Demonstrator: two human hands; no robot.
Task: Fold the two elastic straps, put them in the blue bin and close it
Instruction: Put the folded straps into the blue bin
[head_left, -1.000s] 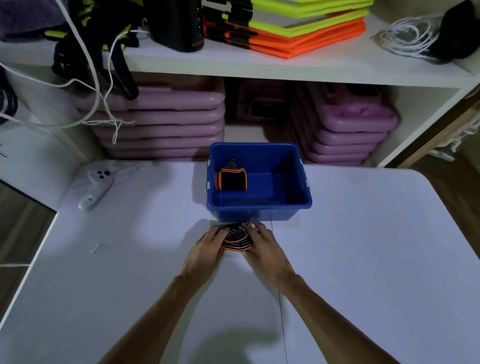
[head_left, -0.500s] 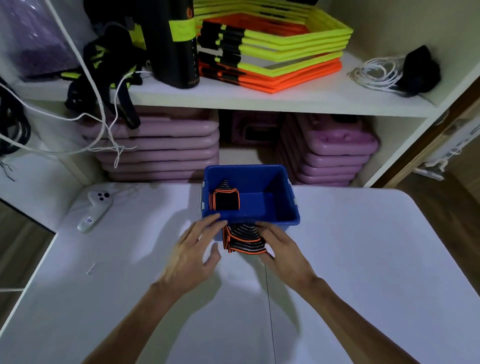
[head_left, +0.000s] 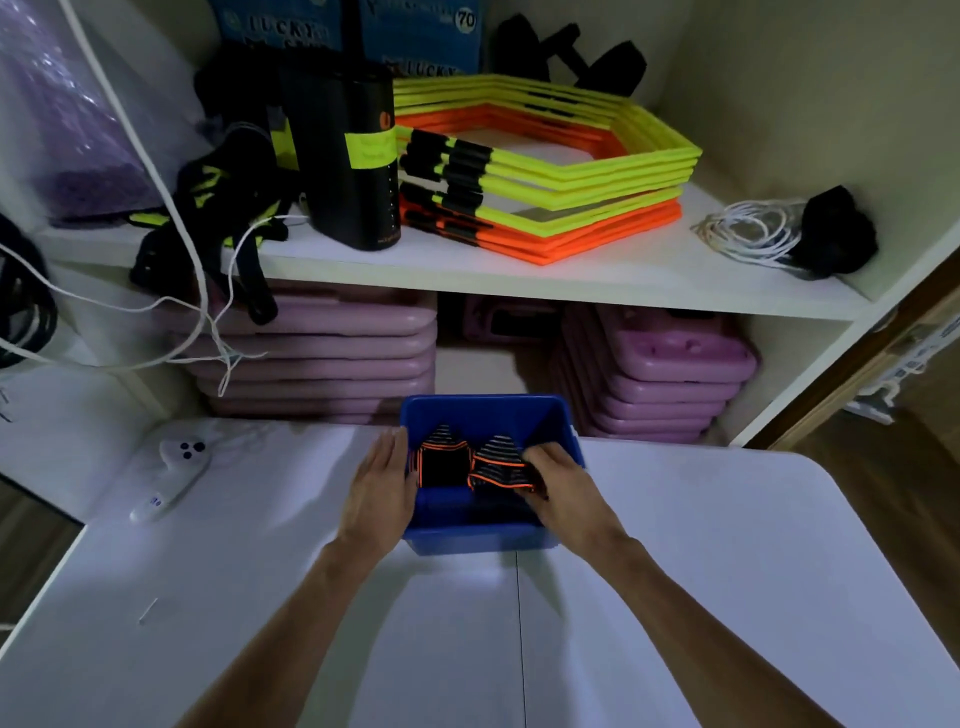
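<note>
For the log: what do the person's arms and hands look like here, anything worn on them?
Both forearms are bare as far as the frame shows, with no sleeves in view. The left hand and the right hand wear no gloves. No watch, bracelet, ring or marking can be made out on either wrist or hand, though the dim light hides fine detail.

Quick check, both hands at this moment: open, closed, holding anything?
Left hand: open, flat against the blue bin wall.
Right hand: closed on the second folded strap inside the bin.

Second folded strap (head_left: 500, 464) now inside blue bin (head_left: 483, 535), right hand (head_left: 563, 488) gripping it.
</note>
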